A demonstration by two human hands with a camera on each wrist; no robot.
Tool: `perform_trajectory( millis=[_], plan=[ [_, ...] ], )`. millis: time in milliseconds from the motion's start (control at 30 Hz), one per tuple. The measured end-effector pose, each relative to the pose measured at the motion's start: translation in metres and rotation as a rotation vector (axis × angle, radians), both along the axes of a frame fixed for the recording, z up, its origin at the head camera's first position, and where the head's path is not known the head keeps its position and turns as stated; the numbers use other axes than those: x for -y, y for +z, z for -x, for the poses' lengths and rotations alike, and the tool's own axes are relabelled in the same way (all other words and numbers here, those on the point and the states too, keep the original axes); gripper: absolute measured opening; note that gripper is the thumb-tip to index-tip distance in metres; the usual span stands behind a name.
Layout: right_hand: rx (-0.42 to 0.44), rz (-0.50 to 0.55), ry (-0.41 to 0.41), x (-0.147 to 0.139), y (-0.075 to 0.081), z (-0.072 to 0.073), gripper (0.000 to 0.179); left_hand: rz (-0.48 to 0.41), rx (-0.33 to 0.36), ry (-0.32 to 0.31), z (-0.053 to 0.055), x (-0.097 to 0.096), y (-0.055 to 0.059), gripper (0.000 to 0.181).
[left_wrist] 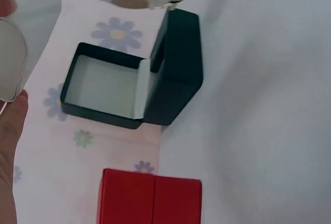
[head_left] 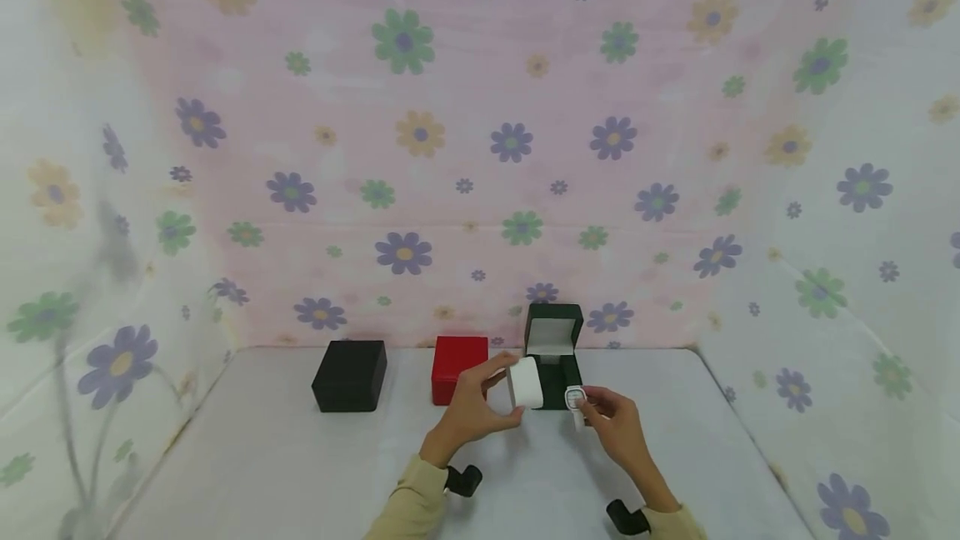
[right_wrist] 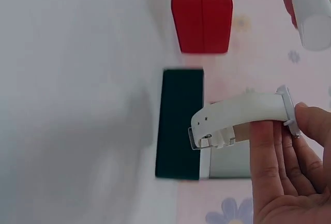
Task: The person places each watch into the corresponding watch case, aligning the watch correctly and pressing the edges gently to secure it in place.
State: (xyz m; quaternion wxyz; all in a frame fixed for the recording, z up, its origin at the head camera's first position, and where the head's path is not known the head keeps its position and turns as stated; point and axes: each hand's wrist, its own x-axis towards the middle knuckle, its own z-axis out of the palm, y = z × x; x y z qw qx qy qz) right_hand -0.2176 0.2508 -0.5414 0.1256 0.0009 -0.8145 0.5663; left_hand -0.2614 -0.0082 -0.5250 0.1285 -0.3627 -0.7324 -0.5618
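Note:
My left hand (head_left: 476,407) grips a white watch cushion (head_left: 527,383) between thumb and fingers, raised in front of the green watch box. The cushion's rounded end (left_wrist: 11,61) shows at the edge of the left wrist view. A white wristwatch (head_left: 575,398) is pinched by its case in my right hand (head_left: 617,423). In the right wrist view its strap (right_wrist: 240,109) is buckled into a loop and overlaps the box. The green watch box (left_wrist: 182,63) stands with its lid up, showing a pale lining (head_left: 551,333).
Left of the green box, a closed red box (head_left: 459,357) sits partly behind my left hand. Farther left stands a closed black box (head_left: 348,377). All rest on a white-covered table (head_left: 277,457), with a flowered curtain (head_left: 465,223) behind and at both sides.

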Motion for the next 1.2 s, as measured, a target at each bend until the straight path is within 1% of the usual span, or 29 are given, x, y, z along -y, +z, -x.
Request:
perform_trajectory(
  millis=[100, 233, 400, 500, 567, 667, 767, 867, 967, 1100, 1200],
  plan=[
    [0.054, 0.044, 0.046, 0.014, -0.001, -0.011, 0.022, 0.019, 0.009, -0.009, -0.008, 0.012, 0.003, 0.068],
    [0.105, 0.111, 0.108, 0.032, -0.004, -0.025, 0.026, 0.041, 0.047, -0.024, -0.023, 0.023, 0.005, 0.065],
    [0.155, 0.188, 0.215, 0.053, -0.008, -0.038, 0.034, 0.004, 0.108, -0.018, -0.043, 0.038, 0.002, 0.067],
    [0.157, 0.215, 0.248, 0.062, -0.006, -0.043, 0.036, -0.020, 0.125, -0.013, -0.053, 0.047, -0.001, 0.068],
    [0.142, 0.216, 0.255, 0.067, -0.002, -0.044, 0.037, -0.031, 0.134, -0.019, -0.059, 0.054, -0.003, 0.068],
    [0.107, 0.203, 0.254, 0.074, 0.006, -0.044, 0.038, -0.040, 0.141, -0.035, -0.066, 0.064, -0.001, 0.069],
    [0.071, 0.200, 0.254, 0.082, 0.018, -0.044, 0.037, -0.045, 0.147, -0.054, -0.073, 0.071, 0.005, 0.069],
    [0.020, 0.212, 0.240, 0.090, 0.033, -0.045, 0.033, -0.049, 0.162, -0.071, -0.077, 0.075, 0.013, 0.071],
    [-0.038, 0.233, 0.246, 0.099, 0.047, -0.044, 0.030, -0.057, 0.167, -0.069, -0.081, 0.077, 0.020, 0.073],
    [-0.101, 0.252, 0.272, 0.109, 0.062, -0.042, 0.029, -0.066, 0.105, -0.066, -0.083, 0.081, 0.029, 0.073],
    [-0.132, 0.265, 0.278, 0.115, 0.070, -0.041, 0.029, -0.063, 0.040, -0.057, -0.083, 0.085, 0.035, 0.072]
  ],
)
